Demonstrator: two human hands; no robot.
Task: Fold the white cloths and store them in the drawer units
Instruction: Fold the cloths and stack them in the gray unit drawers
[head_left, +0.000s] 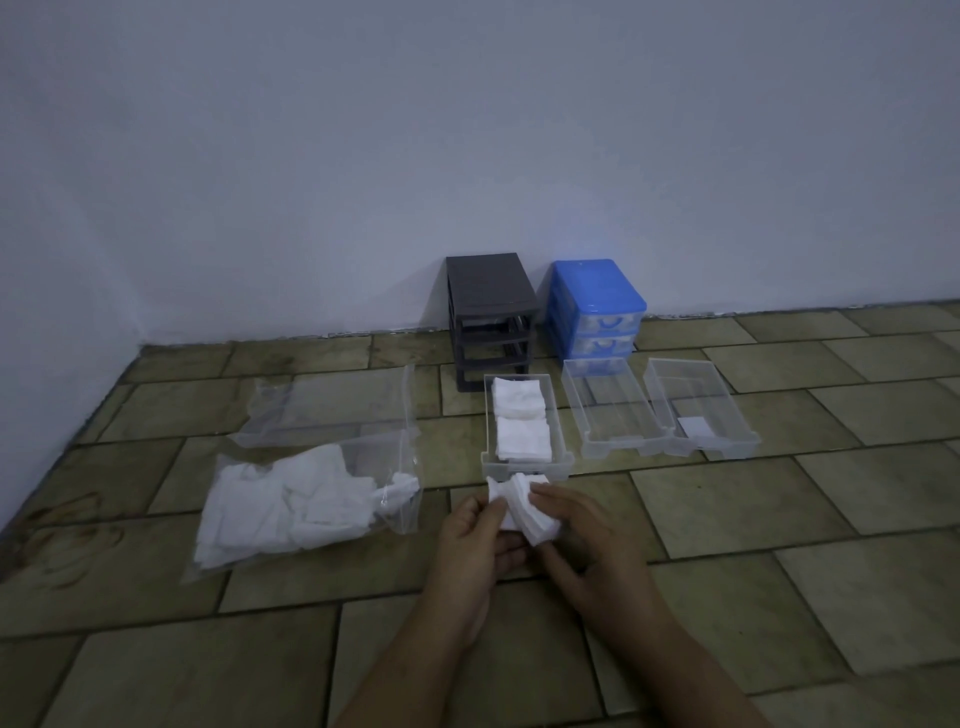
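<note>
Holding cloth (524, 506), long axis slanting down-right.

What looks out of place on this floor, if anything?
The dark drawer unit stands as a bare frame: its three clear drawers lie pulled out on the tiles. Only the leftmost holds folded cloths. Both hands hold another cloth.

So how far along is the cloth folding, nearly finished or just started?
Still early. Done: two stacks of folded cloths lie in the clear drawer pulled out on the floor. In hand: the left hand and right hand hold a white cloth between them. Left: a plastic bag still full of cloths, two more clear drawers holding no cloths, and the dark drawer unit standing empty.
</note>
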